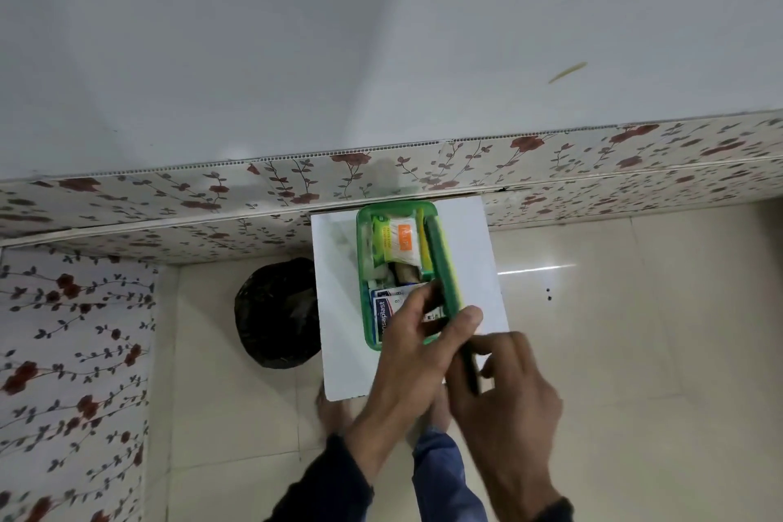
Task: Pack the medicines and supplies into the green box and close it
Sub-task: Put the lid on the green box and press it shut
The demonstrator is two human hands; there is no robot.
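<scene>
1. the left hand point(409, 345) and the right hand point(504, 403) both pinch the near end of the green lid point(442, 271), which stands on edge along the right side of the green box point(363, 267); left thumb and fingers close on it from the left, right fingers close on it from the right.
2. the lid is tilted up, not lying flat, so the box is open; its dark green edge and a yellow-green face run away from the grip toward the wall.
3. directly under the left fingers, inside the box, lies a blue and white plaster packet point(383, 316) (the print reads "ansaplast", partly covered).
4. beyond the grip, mid-box, sit some brownish and white items, too blurred to name; they may be rolled bandage.
5. farther from the grip, at the far end of the box, lies a packet with an orange label point(400, 244) and a yellow-green strip beside it.
6. the box rests on a white table point(470, 250) that abuts the floral wall panel point(593, 157).
7. left of the grip, past the table's edge, a black bag point(275, 314) sits on the pale tiled floor point(635, 352).
8. below the grip, dark sleeves cover both wrists, and bare feet show beneath the table's near edge.
</scene>
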